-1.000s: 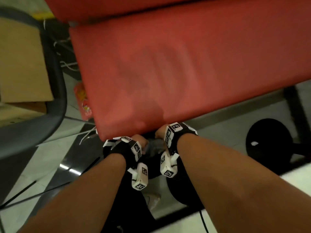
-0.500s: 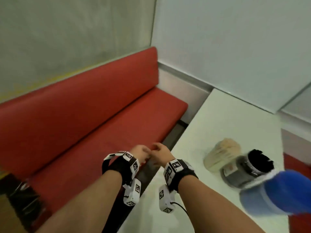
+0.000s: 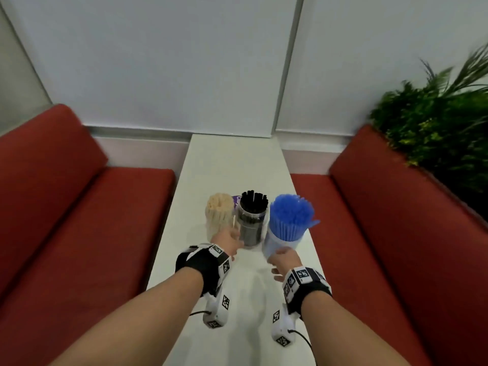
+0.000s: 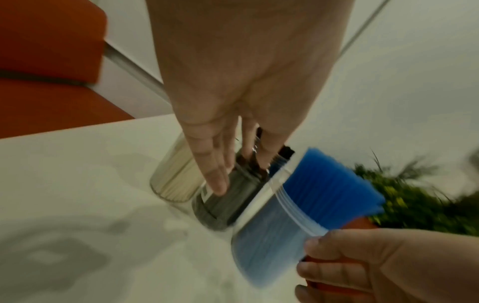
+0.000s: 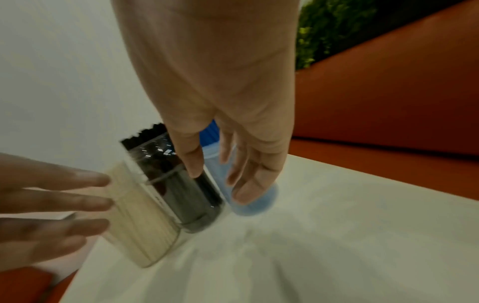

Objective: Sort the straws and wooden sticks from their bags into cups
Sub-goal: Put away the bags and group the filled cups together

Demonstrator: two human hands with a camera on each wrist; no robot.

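We judge sorting done: sticks cup (image 3: 219, 216), black straws cup (image 3: 252, 219), blue straws cup (image 3: 287, 225) stand filled mid-frame. Left hand (image 3: 227, 241) and right hand (image 3: 285, 261) are relaxed, fingers loose, gripping nothing.

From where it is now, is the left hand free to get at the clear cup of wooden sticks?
Probably yes. The left hand is already at the clear cup of wooden sticks, fingers straight beside its wall, with nothing between them. The cup of black straws stands close against it on the right.

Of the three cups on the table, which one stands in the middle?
The cup of black straws. The cup of wooden sticks stands on its left, the cup of blue straws on its right.
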